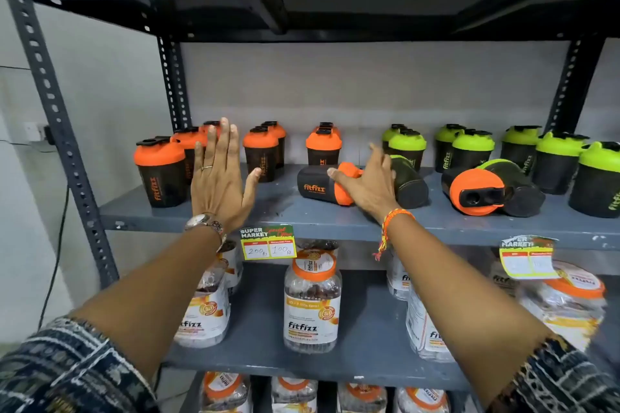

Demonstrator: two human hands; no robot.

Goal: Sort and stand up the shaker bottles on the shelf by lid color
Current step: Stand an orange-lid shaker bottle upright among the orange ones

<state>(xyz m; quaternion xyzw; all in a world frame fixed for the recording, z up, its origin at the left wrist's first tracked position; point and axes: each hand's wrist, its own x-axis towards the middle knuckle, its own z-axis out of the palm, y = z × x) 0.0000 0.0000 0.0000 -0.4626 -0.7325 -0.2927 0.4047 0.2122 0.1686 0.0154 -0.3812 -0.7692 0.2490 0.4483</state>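
Black shaker bottles fill the grey shelf (268, 211). Orange-lid ones (159, 171) stand upright on the left and green-lid ones (473, 147) on the right. An orange-lid bottle (313, 188) lies on its side mid-shelf. My right hand (367, 184) lies over its lid, fingers spread and thumb at the lid's edge. Just behind that hand lies a green-lid bottle (411, 184). Further right, a second orange-lid bottle (476, 191) lies with its lid toward me against another fallen green-lid bottle (510, 174). My left hand (219, 174) is raised flat and open before the left orange bottles, holding nothing.
Grey slotted posts (60, 131) frame the rack, and another shelf board sits overhead. Clear jars with orange lids (312, 302) crowd the shelf below. Price tags (268, 243) hang from the shelf's front edge. Bare shelf shows between the left orange bottles and the fallen one.
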